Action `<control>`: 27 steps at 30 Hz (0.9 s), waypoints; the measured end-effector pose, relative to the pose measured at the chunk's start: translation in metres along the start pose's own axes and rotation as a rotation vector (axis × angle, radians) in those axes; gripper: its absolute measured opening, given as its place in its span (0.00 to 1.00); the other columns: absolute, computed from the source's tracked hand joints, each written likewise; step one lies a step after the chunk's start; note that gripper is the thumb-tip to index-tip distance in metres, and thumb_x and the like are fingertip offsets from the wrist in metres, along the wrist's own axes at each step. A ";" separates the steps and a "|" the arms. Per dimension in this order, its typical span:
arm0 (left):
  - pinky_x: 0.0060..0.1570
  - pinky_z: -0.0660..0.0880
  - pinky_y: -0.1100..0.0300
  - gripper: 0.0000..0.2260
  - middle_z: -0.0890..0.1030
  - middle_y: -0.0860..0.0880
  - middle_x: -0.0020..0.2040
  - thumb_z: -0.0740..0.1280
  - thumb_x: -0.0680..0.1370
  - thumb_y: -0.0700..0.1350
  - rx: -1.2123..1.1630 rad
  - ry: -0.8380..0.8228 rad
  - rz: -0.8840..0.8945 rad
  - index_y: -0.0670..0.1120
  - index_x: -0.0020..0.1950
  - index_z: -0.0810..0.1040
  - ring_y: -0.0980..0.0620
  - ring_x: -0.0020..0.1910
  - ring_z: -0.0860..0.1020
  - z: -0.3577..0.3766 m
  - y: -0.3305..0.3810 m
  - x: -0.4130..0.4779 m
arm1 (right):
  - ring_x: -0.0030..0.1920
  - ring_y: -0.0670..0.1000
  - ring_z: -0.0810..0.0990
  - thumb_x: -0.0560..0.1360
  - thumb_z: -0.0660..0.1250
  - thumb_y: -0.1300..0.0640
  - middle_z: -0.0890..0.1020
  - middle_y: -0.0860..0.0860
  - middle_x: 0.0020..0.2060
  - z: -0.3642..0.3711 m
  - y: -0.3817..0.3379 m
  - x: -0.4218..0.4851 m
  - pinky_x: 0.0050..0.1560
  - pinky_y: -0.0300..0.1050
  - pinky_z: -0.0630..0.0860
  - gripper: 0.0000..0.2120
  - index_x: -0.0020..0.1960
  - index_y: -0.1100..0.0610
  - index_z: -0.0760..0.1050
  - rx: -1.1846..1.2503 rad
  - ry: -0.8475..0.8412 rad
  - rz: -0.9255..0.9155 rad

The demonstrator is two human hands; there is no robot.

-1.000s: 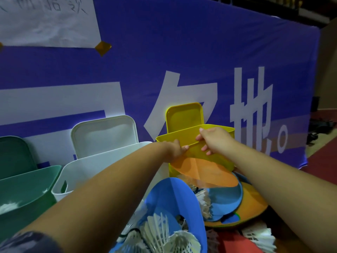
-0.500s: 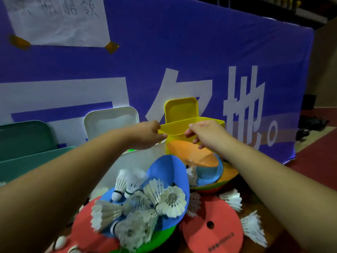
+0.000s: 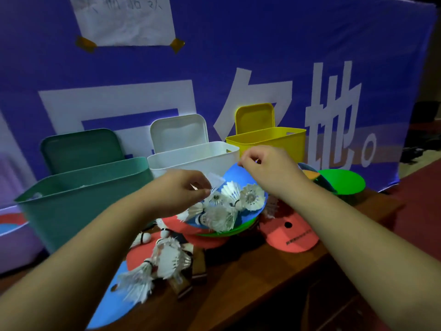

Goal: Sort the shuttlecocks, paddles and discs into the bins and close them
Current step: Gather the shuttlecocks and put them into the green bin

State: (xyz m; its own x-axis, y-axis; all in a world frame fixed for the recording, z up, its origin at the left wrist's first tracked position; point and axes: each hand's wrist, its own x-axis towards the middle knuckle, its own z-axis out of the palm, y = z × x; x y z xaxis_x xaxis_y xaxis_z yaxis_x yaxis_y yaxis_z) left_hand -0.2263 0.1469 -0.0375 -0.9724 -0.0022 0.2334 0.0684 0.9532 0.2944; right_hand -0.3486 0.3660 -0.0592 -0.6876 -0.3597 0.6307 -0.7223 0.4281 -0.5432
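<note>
Hands apart above the heap of shuttlecocks

The left hand is curled, thumb and forefinger pinching a white shuttlecock that is blurred and held just above the heap; the right hand is higher and further back, well apart from the left, its fingers bent at the top edge of the tilted blue disc; whether they grip that edge or only touch it cannot be told.

The heap lies on the blue disc, which rests on a green disc; just to the right lies a red disc with a small hole, flat on the wooden table.

Three bins stand in a row at the back, all open, each lid propped upright behind its bin against the blue banner: the green bin with its green lid on the left; the white bin with its white lid in the middle; the yellow bin with its yellow lid on the right.

Beside the yellow bin a second green disc sits at the table's far right; nearer the camera a loose cluster of shuttlecocks lies over another red disc and a second blue disc, touching dark paddle handles; a paper note is taped to the banner.
</note>
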 end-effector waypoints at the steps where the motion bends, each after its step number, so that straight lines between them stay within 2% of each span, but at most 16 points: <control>1: 0.54 0.78 0.62 0.05 0.85 0.62 0.50 0.70 0.81 0.52 -0.021 0.010 0.007 0.58 0.56 0.85 0.64 0.49 0.82 0.005 -0.004 -0.009 | 0.41 0.43 0.76 0.80 0.67 0.55 0.84 0.43 0.42 0.006 -0.005 -0.009 0.40 0.29 0.67 0.08 0.46 0.49 0.84 -0.002 0.014 -0.038; 2: 0.53 0.77 0.62 0.05 0.85 0.62 0.50 0.70 0.81 0.51 -0.033 0.025 0.016 0.58 0.54 0.86 0.64 0.48 0.81 0.011 -0.007 -0.018 | 0.41 0.43 0.75 0.79 0.68 0.56 0.83 0.43 0.42 0.013 -0.009 -0.019 0.43 0.32 0.69 0.06 0.47 0.50 0.84 -0.005 0.009 -0.069; 4: 0.52 0.77 0.62 0.06 0.84 0.61 0.50 0.70 0.81 0.49 -0.041 0.063 0.027 0.57 0.53 0.86 0.64 0.48 0.81 0.020 -0.015 -0.033 | 0.44 0.43 0.76 0.79 0.69 0.56 0.83 0.44 0.44 0.030 -0.012 -0.037 0.48 0.43 0.74 0.06 0.51 0.50 0.84 -0.029 -0.070 -0.103; 6: 0.52 0.77 0.61 0.06 0.82 0.59 0.53 0.70 0.80 0.48 -0.052 0.119 0.029 0.58 0.53 0.85 0.63 0.49 0.81 0.029 -0.026 -0.043 | 0.47 0.45 0.77 0.79 0.67 0.55 0.80 0.43 0.49 0.047 -0.013 -0.054 0.52 0.50 0.76 0.09 0.57 0.47 0.82 -0.084 -0.157 -0.105; 10: 0.56 0.75 0.58 0.10 0.74 0.56 0.55 0.69 0.80 0.50 -0.082 0.219 -0.052 0.62 0.59 0.82 0.58 0.50 0.79 0.050 -0.048 -0.053 | 0.55 0.52 0.78 0.79 0.63 0.57 0.75 0.45 0.56 0.074 -0.019 -0.075 0.52 0.57 0.79 0.20 0.68 0.43 0.76 -0.151 -0.160 -0.107; 13: 0.60 0.70 0.60 0.13 0.71 0.55 0.56 0.67 0.82 0.48 -0.070 0.260 -0.070 0.63 0.64 0.81 0.55 0.56 0.75 0.066 -0.056 -0.056 | 0.54 0.50 0.79 0.79 0.63 0.56 0.72 0.43 0.56 0.087 -0.021 -0.083 0.48 0.55 0.80 0.21 0.69 0.40 0.76 -0.196 -0.145 -0.116; 15: 0.62 0.65 0.62 0.15 0.74 0.54 0.61 0.66 0.83 0.47 -0.055 0.251 -0.044 0.61 0.67 0.81 0.53 0.62 0.71 0.071 -0.058 -0.055 | 0.51 0.49 0.79 0.80 0.66 0.54 0.72 0.43 0.55 0.093 -0.020 -0.083 0.46 0.53 0.79 0.16 0.64 0.40 0.80 -0.214 -0.102 -0.114; 17: 0.62 0.64 0.63 0.14 0.78 0.54 0.64 0.66 0.83 0.47 -0.016 0.271 -0.023 0.58 0.67 0.82 0.52 0.65 0.72 0.072 -0.061 -0.052 | 0.49 0.49 0.79 0.80 0.68 0.53 0.73 0.43 0.53 0.097 -0.019 -0.080 0.45 0.51 0.78 0.10 0.59 0.41 0.83 -0.171 -0.050 -0.080; 20: 0.59 0.68 0.64 0.11 0.83 0.58 0.60 0.68 0.82 0.48 -0.048 0.386 -0.026 0.57 0.62 0.85 0.55 0.61 0.76 0.070 -0.061 -0.049 | 0.47 0.49 0.78 0.79 0.71 0.54 0.74 0.43 0.50 0.106 -0.018 -0.076 0.47 0.51 0.78 0.08 0.55 0.45 0.85 -0.067 0.062 -0.075; 23: 0.55 0.76 0.59 0.06 0.83 0.60 0.52 0.70 0.81 0.49 -0.156 0.535 -0.058 0.56 0.56 0.86 0.60 0.52 0.79 0.060 -0.063 -0.053 | 0.43 0.47 0.76 0.79 0.71 0.56 0.76 0.45 0.48 0.112 -0.023 -0.068 0.47 0.46 0.73 0.06 0.53 0.50 0.85 0.025 0.184 -0.060; 27: 0.52 0.79 0.59 0.08 0.84 0.60 0.47 0.71 0.78 0.43 -0.240 0.678 -0.131 0.54 0.53 0.86 0.62 0.47 0.80 0.036 -0.075 -0.064 | 0.39 0.45 0.75 0.79 0.70 0.57 0.80 0.44 0.41 0.121 -0.043 -0.056 0.42 0.38 0.67 0.04 0.47 0.51 0.83 0.101 0.237 -0.050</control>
State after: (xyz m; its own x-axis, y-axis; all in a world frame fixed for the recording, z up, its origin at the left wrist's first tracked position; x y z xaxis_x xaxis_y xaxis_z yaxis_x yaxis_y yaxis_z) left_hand -0.1769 0.0867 -0.1078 -0.6291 -0.3728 0.6821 0.0839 0.8398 0.5364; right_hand -0.2879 0.2673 -0.1379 -0.6225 -0.1694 0.7641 -0.7672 0.3253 -0.5528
